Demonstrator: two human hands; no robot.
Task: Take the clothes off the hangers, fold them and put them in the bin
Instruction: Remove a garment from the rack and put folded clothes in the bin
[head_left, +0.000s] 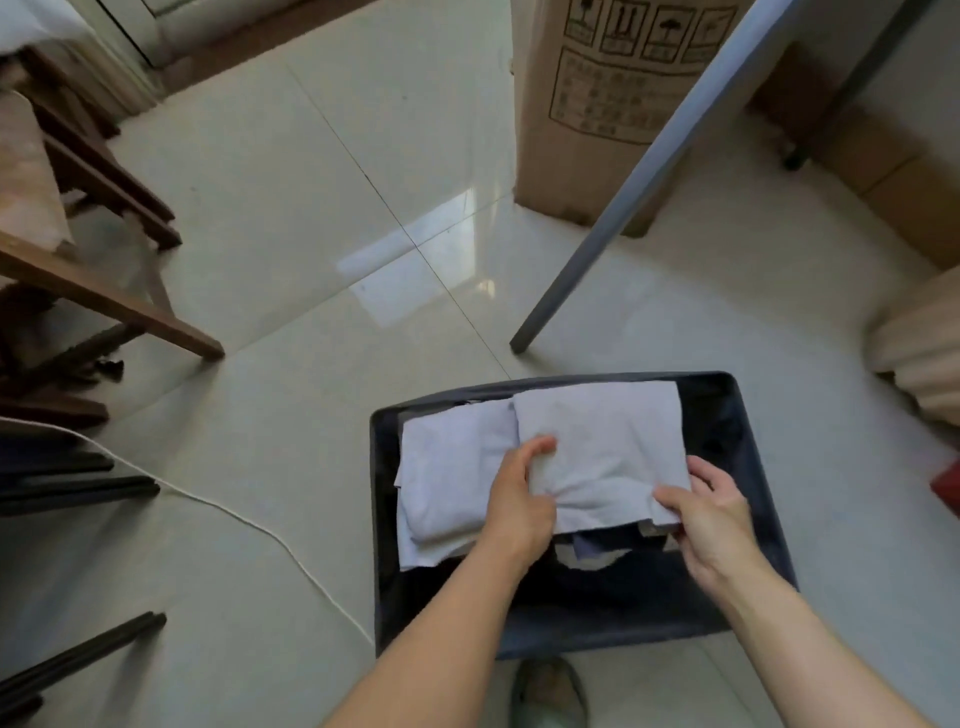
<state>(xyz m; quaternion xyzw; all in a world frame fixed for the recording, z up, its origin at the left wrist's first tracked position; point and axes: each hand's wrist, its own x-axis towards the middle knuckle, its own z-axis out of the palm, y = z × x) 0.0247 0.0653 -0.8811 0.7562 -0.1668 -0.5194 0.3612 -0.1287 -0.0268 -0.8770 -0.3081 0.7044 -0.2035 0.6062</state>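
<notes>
The only print in view is on the tall brown cardboard box (587, 104) standing on the pale tiled floor (311, 208). It carries a row of four black handling symbols, the last partly hidden behind a slanting grey metal pole (623, 182). Beneath them is a framed block of text too blurred to read. No label or brand shows on the clothes or the bin.

The rectangular dark navy fabric bin (382, 519) sits on the floor just in front of the person. Two pale lavender folded garments lie in it side by side, overlapping slightly. The left folded garment (447, 483) rests untouched against the bin's left wall. The right folded garment (608, 447) is held by both hands above a heap of dark navy clothes (623, 577) lower in the bin.

The left hand (519, 499) grips that garment's left edge, thumb on top and fingers curled beneath. The right hand (717, 525) pinches its near right corner between thumb and fingers (706, 473).

One green shoe (548, 691) shows at the bottom edge, just behind the bin. One white cord (234, 514) trails across the floor on the left, near brown wooden furniture legs (104, 296).
</notes>
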